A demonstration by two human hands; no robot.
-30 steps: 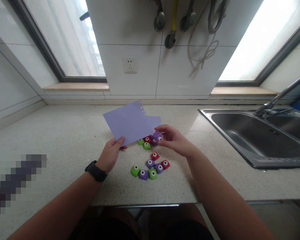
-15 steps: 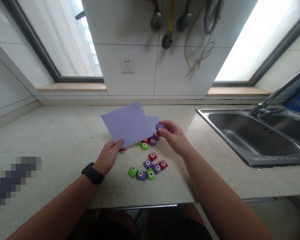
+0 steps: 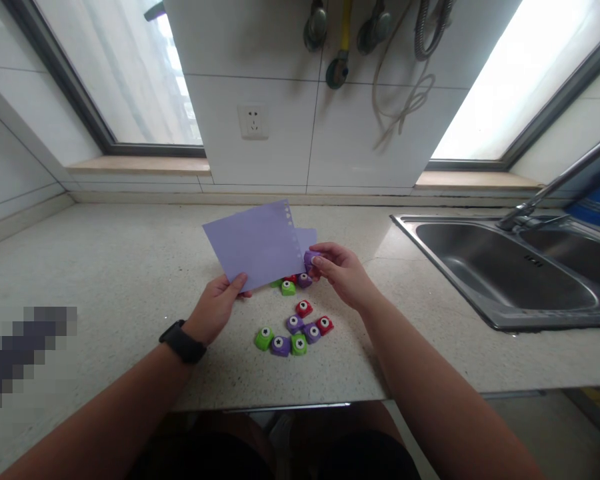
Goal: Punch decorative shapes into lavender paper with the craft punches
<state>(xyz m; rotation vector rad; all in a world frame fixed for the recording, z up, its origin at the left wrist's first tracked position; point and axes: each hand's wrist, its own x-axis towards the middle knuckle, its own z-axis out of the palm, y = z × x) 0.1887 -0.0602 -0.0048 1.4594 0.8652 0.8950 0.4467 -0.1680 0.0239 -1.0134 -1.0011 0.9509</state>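
Left hand of mine pinches the near corner of a lilac sheet of paper between thumb and fingers, holding it tilted above the speckled stone surface; a row of small cut-outs runs along the sheet's right edge. Right hand is closed around a small purple plastic paper punch, gripped between thumb and fingertips and set against that right edge of the sheet, just below the cut-outs. I cannot tell whether the edge sits inside the punch's slot.

A second lilac sheet shows behind the first, on the far right side of it. Below the raised sheet, near its lower edge, I see a green punch, a purple one and a red one partly hidden. Nearer to me lies a loose cluster of red, purple and green punches, resting on the surface between my two forearms. A black wristwatch sits on my left wrist. Off to the right a steel sink is let into the surface, well apart from the hands.
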